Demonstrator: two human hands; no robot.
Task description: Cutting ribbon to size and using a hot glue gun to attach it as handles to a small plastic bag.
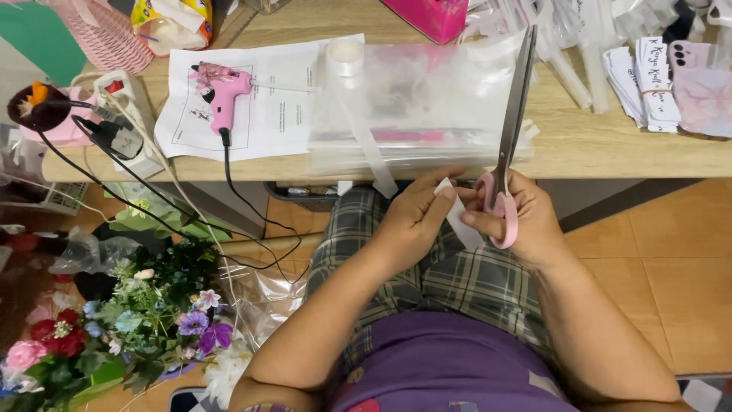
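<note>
My left hand [415, 217] pinches a small white paper strip [460, 219] just below the table's front edge. My right hand [526, 217] grips pink-handled scissors [509, 137], fingers through the loops, with the long blades pointing up and away over the table. Both hands touch the strip between them, above my lap in plaid cloth. A roll of clear tape [345, 56] sits on the wooden table [579, 149], its loose tail [370, 145] hanging over the edge near my left hand.
A pink glue gun [221, 95] lies on a white sheet, its black cord running to a power strip [126, 114]. Clear plastic sleeves [427, 107] cover the table's middle. Paper tag stacks [648, 80] lie at right. Artificial flowers [145, 320] fill the floor at left.
</note>
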